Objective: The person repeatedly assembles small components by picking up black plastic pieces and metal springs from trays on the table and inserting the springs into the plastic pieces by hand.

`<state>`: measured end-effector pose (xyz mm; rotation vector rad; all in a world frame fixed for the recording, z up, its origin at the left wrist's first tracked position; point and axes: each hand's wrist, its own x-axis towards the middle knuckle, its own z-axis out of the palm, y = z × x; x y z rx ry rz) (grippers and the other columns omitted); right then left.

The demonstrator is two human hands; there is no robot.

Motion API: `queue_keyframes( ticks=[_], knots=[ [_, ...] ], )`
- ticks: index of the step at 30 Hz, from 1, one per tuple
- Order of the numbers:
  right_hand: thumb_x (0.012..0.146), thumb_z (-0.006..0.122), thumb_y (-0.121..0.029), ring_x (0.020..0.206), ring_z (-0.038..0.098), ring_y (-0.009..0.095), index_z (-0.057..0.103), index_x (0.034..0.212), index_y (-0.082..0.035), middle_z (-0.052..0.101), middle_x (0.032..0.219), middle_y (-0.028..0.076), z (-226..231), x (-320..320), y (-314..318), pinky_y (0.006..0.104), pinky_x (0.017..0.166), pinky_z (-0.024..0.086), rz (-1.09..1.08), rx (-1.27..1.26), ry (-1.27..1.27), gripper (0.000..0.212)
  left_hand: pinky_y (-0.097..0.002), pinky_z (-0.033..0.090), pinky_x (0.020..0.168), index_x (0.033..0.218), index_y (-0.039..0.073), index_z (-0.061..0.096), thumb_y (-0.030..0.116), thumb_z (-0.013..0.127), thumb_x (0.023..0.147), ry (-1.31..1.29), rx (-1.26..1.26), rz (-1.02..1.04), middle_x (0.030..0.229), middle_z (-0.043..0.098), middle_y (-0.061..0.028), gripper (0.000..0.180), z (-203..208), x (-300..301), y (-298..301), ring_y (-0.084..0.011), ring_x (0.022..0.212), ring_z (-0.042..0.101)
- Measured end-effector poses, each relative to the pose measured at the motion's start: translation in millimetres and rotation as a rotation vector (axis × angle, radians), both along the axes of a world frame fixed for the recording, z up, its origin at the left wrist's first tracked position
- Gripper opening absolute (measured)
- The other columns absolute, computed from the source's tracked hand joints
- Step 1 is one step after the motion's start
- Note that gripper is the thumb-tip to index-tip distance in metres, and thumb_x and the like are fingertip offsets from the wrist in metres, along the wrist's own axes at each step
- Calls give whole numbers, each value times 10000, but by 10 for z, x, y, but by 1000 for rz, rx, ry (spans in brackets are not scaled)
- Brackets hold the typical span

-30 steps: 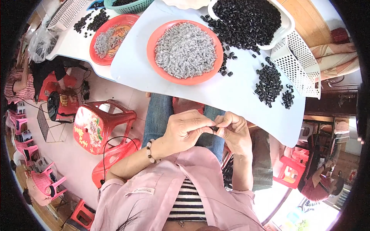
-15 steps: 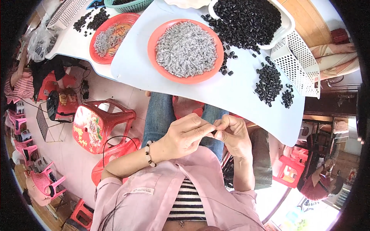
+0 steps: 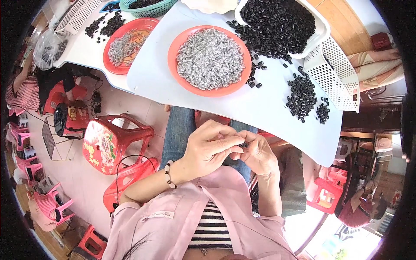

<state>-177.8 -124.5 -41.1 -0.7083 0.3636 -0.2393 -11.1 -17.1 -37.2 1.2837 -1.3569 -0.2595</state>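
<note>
My left hand (image 3: 211,145), with a beaded bracelet on its wrist, meets my right hand (image 3: 261,154) over my lap, below the table's front edge. Both are closed, their thumbs and fingers pinched together at the tips. A small dark piece (image 3: 244,144) shows at the right hand's fingertips; its exact shape is mostly hidden. What the left fingers grip, if anything, cannot be made out. Ahead of the hands, an orange-red plate (image 3: 172,65) is heaped with small silvery springs (image 3: 211,58). To its right lie piles of short black cylindrical parts (image 3: 302,96).
A white tray (image 3: 326,30) overflowing with black parts stands at the back right, beside a white perforated basket (image 3: 333,71). On the left are a second red plate (image 3: 108,65) and a green basket (image 3: 162,9). Red stools (image 3: 102,145) stand left. Other people sit further off.
The hands have shifted slightly, and my right hand has turned so its fingers curl more. The left thumb and fingers have moved, and the dark piece shows more between the fingertips.
</note>
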Motion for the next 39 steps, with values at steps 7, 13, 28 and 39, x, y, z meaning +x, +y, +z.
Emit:
queue_keyframes(
  ticks=[7, 13, 28, 39],
  knots=[
    [865, 743, -345, 924, 639, 187, 662, 1131, 75, 688, 1067, 132, -68, -73, -3, 321, 813, 506, -21, 51, 19, 504, -294, 525, 670, 1025, 66, 751, 56, 811, 720, 14, 44, -38, 984, 662, -75, 311, 64, -40, 27, -199, 820, 639],
    [853, 757, -296, 1002, 653, 242, 672, 1110, 82, 691, 1079, 157, -40, -48, 35, 351, 896, 508, -68, 81, 51, 465, -309, 563, 697, 1085, 5, 692, 9, 761, 746, -104, 67, -119, 1037, 598, -102, 347, 86, -9, 83, -227, 859, 637],
    [896, 706, -340, 935, 644, 201, 693, 1069, 49, 707, 983, 106, -140, 19, 77, 353, 907, 486, -94, 124, 138, 425, -323, 550, 650, 1021, 4, 673, -79, 723, 720, -48, 88, -17, 997, 593, -109, 317, -122, -49, 43, -234, 789, 640],
    [968, 577, -480, 898, 593, 113, 667, 1157, 11, 684, 1015, 68, 73, -137, -20, 262, 814, 465, -230, -406, 327, 534, -319, 550, 629, 1017, 38, 701, 30, 799, 740, -115, 45, 92, 946, 675, -81, 294, -3, -79, -33, -222, 743, 650]
  ],
)
